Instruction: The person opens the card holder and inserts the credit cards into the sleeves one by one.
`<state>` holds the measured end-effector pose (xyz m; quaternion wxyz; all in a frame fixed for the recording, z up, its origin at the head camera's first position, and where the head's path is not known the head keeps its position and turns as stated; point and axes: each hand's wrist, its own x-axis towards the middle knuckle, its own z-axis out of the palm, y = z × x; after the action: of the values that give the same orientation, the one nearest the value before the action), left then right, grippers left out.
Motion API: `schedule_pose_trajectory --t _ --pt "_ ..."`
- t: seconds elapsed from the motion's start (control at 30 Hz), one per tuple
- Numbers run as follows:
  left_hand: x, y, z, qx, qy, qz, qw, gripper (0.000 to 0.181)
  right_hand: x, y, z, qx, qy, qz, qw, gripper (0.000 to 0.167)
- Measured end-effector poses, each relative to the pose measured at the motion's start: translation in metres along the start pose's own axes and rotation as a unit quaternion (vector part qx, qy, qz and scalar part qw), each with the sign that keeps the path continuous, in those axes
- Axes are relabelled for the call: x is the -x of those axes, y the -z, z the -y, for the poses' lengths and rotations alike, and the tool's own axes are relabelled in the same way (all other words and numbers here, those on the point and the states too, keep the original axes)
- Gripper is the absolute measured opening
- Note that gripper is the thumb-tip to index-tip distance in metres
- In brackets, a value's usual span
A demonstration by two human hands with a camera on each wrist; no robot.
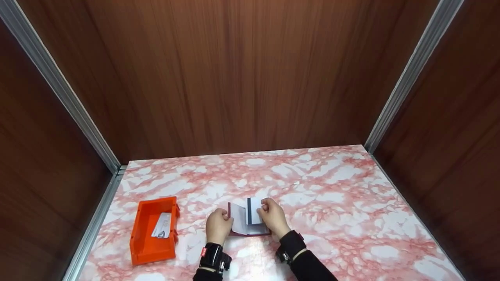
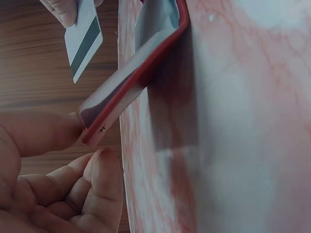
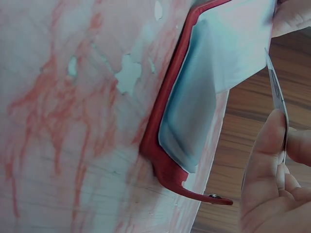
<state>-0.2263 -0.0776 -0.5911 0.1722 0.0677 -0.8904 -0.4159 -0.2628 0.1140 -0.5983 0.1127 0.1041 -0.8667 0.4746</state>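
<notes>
A red card holder (image 3: 160,116) with clear plastic sleeves lies open on the table in front of me. My left hand (image 1: 219,226) pinches its raised left cover between thumb and fingers. A white card (image 1: 256,210) with a dark stripe is pinched in my right hand (image 1: 275,217), held above the sleeves. In the left wrist view the striped card (image 2: 85,41) hangs apart from the holder. A strap with a metal snap (image 3: 214,196) sticks out from the holder's edge in the right wrist view.
An orange bin (image 1: 142,226) stands at the left of the table, with a white printed card (image 1: 162,224) lying in it. Brown wood-grain panels (image 1: 242,78) enclose the marbled pink and white tabletop (image 1: 332,187) at the back and sides.
</notes>
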Motion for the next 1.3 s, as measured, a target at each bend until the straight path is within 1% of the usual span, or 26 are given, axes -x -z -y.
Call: schedule_pose_trajectory --t 0.2,0.37,0.47,0.63,0.83,0.93,1.07,1.3 --pt "-0.001 -0.002 0.007 -0.007 0.015 0.015 0.9997 0.02 0.001 -0.003 -0.003 0.006 0.009 0.006 0.9999 0.018" --pt "-0.001 -0.003 0.011 -0.008 0.014 0.021 0.9997 0.018 0.002 -0.005 -0.002 0.006 0.001 0.008 0.9999 0.017" --pt "-0.001 -0.003 0.014 -0.014 0.012 0.021 0.9996 0.016 0.002 -0.006 -0.001 0.01 -0.013 0.014 0.9998 0.018" --pt "-0.001 -0.003 0.018 -0.022 0.008 0.022 0.9995 0.014 0.002 -0.009 0.0 0.023 -0.026 0.021 0.9992 0.02" --pt "-0.002 -0.005 0.024 -0.028 0.009 0.031 0.9991 0.011 0.004 -0.012 -0.002 0.06 -0.006 0.024 0.9979 0.017" --pt "-0.002 -0.006 0.027 -0.027 0.015 0.034 0.999 0.01 0.004 -0.012 -0.003 0.066 -0.002 0.036 0.9972 0.016" --pt "-0.003 -0.007 0.032 -0.025 0.031 0.041 0.9984 0.011 0.005 -0.012 -0.004 0.061 -0.01 0.057 0.9965 0.015" --pt "-0.003 -0.007 0.032 -0.025 0.035 0.043 0.9981 0.012 0.003 -0.014 -0.006 0.07 -0.013 0.068 0.9951 0.012"
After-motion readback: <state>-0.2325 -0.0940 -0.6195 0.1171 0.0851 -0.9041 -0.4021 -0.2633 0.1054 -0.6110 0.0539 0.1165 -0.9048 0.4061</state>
